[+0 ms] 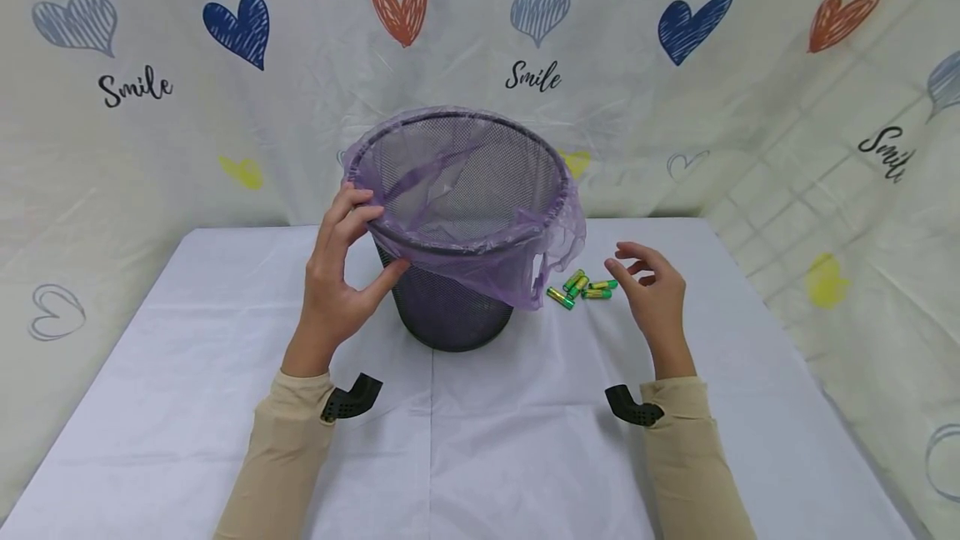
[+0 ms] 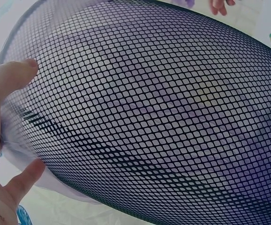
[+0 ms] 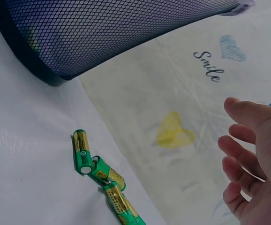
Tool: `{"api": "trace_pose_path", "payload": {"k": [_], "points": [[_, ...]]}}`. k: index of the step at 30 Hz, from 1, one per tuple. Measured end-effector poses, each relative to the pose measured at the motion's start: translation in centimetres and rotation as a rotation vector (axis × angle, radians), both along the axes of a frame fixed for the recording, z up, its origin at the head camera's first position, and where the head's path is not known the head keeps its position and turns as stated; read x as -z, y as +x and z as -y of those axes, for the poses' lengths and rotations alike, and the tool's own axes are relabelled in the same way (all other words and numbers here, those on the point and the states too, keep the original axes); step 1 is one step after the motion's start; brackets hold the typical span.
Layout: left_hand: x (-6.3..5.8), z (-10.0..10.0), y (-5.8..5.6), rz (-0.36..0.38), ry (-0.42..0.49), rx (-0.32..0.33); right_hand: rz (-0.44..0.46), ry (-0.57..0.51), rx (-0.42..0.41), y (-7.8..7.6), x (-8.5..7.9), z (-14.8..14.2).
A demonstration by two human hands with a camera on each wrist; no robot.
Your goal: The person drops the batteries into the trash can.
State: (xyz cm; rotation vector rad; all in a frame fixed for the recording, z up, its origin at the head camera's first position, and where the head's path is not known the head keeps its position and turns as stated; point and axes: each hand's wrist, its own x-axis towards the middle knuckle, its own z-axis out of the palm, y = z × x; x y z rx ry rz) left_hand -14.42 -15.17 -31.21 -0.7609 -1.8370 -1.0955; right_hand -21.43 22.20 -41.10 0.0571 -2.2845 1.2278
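Observation:
A black mesh wastebasket (image 1: 450, 307) stands on the table, lined with a thin purple plastic bag (image 1: 491, 273) folded out over its rim. My left hand (image 1: 335, 273) holds the rim on its left side, fingers over the edge and thumb low against the bag outside. The left wrist view shows thumb and fingertip against the mesh wall (image 2: 149, 108). Off to the right, my right hand (image 1: 651, 290) hovers with loosely bent fingers and nothing in them. Beside it, several green and gold batteries (image 1: 597, 294) lie near the basket; the right wrist view shows some batteries (image 3: 82, 152) close up.
White cloth covers the table (image 1: 225, 407). Behind it hangs a pale curtain (image 1: 465, 23) printed with hearts and the word Smile. A black wrist mount (image 1: 352, 398) sits on the left sleeve, and another mount (image 1: 633, 407) on the right one.

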Motion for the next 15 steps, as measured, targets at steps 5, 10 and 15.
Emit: {"api": "trace_pose_path", "payload": {"k": [5, 10, 15], "points": [[0.0, -0.1, 0.0, -0.001, 0.006, 0.002, 0.010, 0.001, 0.000, -0.2, 0.4, -0.1], [0.0, -0.2, 0.0, -0.004, 0.013, 0.004, 0.032, 0.014, -0.005, -0.4, 0.8, -0.3], [0.0, -0.1, -0.1, 0.000, 0.011, 0.005, 0.056, 0.073, 0.009, -0.5, 1.2, -0.4]]}}
